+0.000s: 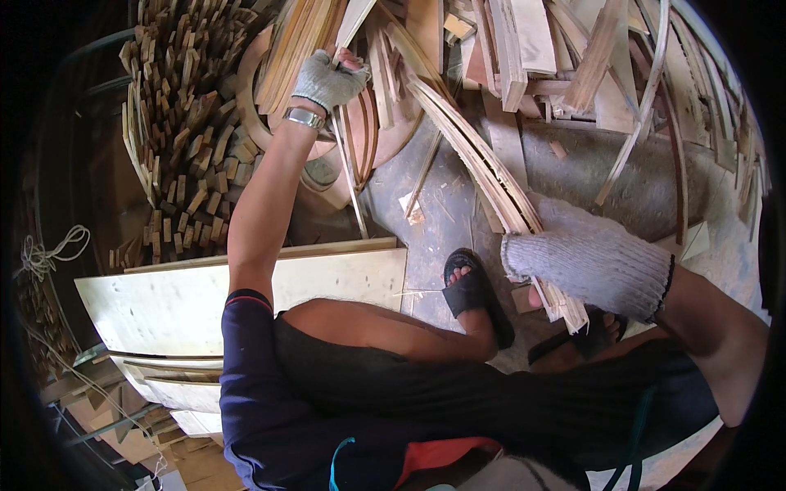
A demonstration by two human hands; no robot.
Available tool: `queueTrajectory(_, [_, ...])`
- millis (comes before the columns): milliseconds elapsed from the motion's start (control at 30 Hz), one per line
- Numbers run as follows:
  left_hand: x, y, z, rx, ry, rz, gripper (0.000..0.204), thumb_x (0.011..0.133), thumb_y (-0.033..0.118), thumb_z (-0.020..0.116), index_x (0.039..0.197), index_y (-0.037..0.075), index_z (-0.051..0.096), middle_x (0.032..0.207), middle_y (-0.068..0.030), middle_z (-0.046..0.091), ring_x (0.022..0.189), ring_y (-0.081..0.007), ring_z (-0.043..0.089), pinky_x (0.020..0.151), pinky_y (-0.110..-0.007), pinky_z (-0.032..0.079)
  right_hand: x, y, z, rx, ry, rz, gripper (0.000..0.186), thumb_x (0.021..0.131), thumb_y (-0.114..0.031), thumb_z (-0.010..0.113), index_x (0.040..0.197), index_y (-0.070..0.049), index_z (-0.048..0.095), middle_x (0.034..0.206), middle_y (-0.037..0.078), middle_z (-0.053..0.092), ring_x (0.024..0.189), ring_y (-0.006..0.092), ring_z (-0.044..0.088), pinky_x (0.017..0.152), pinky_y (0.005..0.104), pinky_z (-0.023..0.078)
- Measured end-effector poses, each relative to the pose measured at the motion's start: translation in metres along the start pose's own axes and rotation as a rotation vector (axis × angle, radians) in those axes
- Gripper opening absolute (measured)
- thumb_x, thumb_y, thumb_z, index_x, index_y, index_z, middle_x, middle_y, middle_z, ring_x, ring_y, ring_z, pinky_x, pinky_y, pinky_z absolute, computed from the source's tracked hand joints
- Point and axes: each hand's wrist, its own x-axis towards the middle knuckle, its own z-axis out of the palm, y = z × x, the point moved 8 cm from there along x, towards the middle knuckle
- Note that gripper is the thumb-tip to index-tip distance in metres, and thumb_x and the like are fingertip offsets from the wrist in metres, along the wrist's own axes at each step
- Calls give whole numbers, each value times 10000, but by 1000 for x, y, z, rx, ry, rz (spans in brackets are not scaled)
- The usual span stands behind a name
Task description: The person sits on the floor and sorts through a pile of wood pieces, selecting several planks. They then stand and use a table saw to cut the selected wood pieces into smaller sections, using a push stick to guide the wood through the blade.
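Grey knit glove (pixel 622 258), right hand (pixel 585 262) clenched round splintery curved wood strips (pixel 480 155); left hand (pixel 329 80), far side, curled by slim pale slat (pixel 349 176), can't tell if gripping

1. No text, label, brand, number or sign can be read.
2. Metal wristband (pixel 304 119), on the wrist just behind the left hand (pixel 329 80): nothing legible.
3. Knit glove (pixel 606 260) on the right hand (pixel 561 247): nothing legible.
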Motion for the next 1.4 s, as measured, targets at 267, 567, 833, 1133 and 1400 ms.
queueTrajectory(267, [-38,91,39,264,-338,507,203,952,155,428,835,26,533,564,46,435,502,-98,422,571,-240,390,3,-5,-6,110,-100,-5,515,884,-301,616,1267,22,500,850,138,669,703,191,696,624,325,576])
queueTrajectory(567, [-25,112,32,103,-330,480,337,994,223,314,759,72,503,546,38,461,491,-140,412,632,-287,408,3,-8,-3,76,-163,20,577,852,-284,624,1277,70,461,873,187,684,740,236,721,671,356,602])
queueTrajectory(833, [-39,82,41,44,-223,500,345,1012,336,406,797,73,462,576,18,409,521,-149,411,583,-302,367,4,-3,-1,62,-172,144,540,867,-218,596,1297,70,445,861,178,684,713,209,718,647,343,602])
queueTrajectory(1133, [39,16,-40,312,-146,263,92,837,59,528,783,101,466,632,-35,438,597,-192,462,694,-313,437,-3,-13,1,276,-68,-3,529,866,-230,614,1311,20,475,876,112,647,730,185,684,623,330,580])
queueTrajectory(1400, [8,-99,-49,19,-36,292,222,1019,393,573,932,190,556,561,19,468,487,-117,469,457,-253,400,3,11,4,496,15,154,516,773,-73,605,1270,-37,470,882,116,614,647,218,647,576,349,572])
